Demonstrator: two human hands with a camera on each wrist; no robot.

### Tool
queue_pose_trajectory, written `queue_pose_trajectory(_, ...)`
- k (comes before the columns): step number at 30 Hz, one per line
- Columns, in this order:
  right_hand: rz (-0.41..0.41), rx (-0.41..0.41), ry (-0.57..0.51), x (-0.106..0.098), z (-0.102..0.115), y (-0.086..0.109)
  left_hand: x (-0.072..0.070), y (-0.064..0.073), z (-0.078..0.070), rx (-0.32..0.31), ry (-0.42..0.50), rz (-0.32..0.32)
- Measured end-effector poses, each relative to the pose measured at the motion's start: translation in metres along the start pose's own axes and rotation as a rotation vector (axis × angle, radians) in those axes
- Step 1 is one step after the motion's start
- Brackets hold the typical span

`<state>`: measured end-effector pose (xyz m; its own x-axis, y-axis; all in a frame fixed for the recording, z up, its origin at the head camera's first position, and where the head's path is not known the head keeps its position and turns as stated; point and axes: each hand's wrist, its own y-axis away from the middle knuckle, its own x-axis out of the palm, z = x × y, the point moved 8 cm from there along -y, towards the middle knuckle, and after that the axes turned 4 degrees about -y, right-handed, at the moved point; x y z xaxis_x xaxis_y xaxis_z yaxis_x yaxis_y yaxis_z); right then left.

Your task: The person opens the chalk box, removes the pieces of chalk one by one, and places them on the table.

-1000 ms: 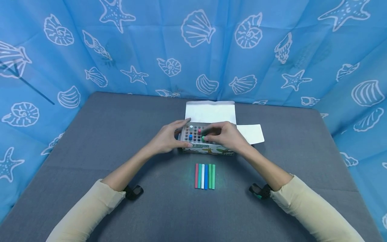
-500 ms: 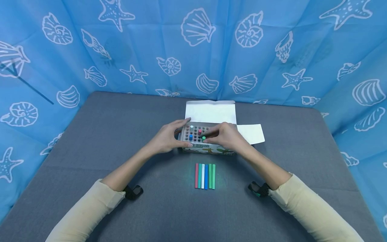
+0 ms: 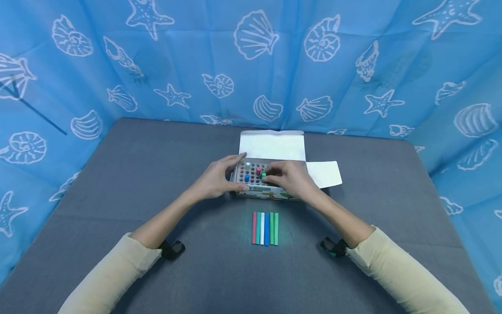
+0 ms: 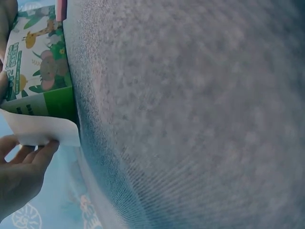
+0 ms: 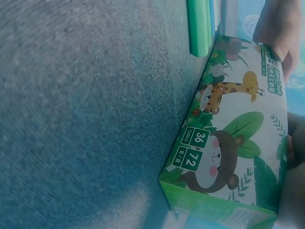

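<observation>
An open chalk box [image 3: 270, 193] with animal pictures on its front stands on the grey table; a holed grid shows inside it. My left hand [image 3: 217, 179] grips its left end, thumb at the front edge. In the left wrist view, fingers [image 4: 44, 152] of that hand lie on the white end flap [image 4: 45, 128]. Thumb and index finger of my right hand [image 3: 292, 176] pinch the top of a green chalk [image 3: 264, 175] at the grid. A blue chalk [image 3: 246, 178], a pink chalk [image 3: 258, 170] and a white chalk [image 3: 248, 165] stand up from holes.
Several chalks [image 3: 266, 229] lie side by side on the table [image 3: 196, 279] in front of the box. The box's white lid [image 3: 272, 146] is folded back, and a side flap [image 3: 324, 173] sticks out right. A blue shell-patterned curtain [image 3: 251, 78] hangs behind the table.
The green chalk's top now stands slightly higher above the grid, still between my right thumb and index finger. My left hand keeps its place on the box.
</observation>
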<state>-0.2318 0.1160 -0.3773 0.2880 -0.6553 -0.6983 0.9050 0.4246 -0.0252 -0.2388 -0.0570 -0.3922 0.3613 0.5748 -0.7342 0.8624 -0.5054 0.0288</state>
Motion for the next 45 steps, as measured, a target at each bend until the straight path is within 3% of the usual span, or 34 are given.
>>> queue_pose_trajectory(9,-0.024,-0.018,-0.002,-0.003,0.001,0.004,-0.001,0.0,0.0,-0.002,-0.009,-0.008)
queue_pose_trajectory(17,-0.024,0.044,-0.216,-0.003,-0.002,0.004,-0.001,0.001,0.0,0.005,-0.014,-0.009)
queue_pose_trajectory(23,-0.082,0.075,-0.363,-0.007,-0.005,0.006,0.0,0.0,0.0,-0.005,-0.016,-0.008)
queue_pose_trajectory(34,-0.213,0.041,-0.454,-0.021,-0.005,0.012,0.0,0.0,0.0,-0.002,-0.013,-0.004)
queue_pose_trajectory(45,-0.236,0.02,-0.522,-0.033,-0.003,0.024,0.001,0.001,0.002,-0.013,-0.024,-0.007)
